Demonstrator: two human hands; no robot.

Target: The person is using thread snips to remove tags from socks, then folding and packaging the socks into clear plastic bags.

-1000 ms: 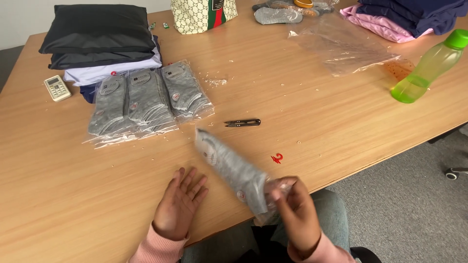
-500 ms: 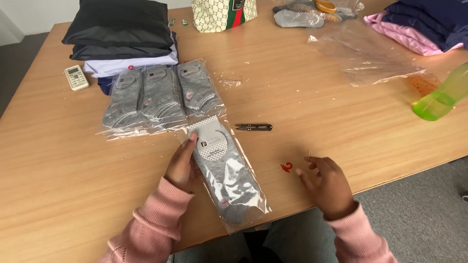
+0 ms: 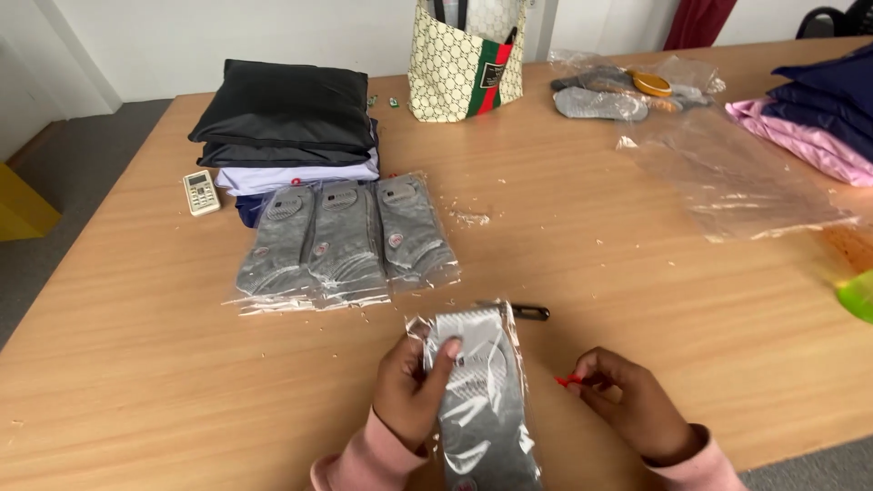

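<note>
Pinching the small red plastic hook (image 3: 568, 380) now: your right hand (image 3: 632, 411), open and empty half a second ago, has its fingers closed on it, just right of the clear-bagged grey sock pack (image 3: 480, 400). Your left hand (image 3: 411, 393) has shifted to grip the pack's left edge on the wooden tabletop (image 3: 136, 364), black thread snips (image 3: 527, 312) just behind the pack. Hook picked up, pack steadied.

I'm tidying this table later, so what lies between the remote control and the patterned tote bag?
In the head view, the stack of folded dark and white garments lies between the remote control and the tote bag.
</note>
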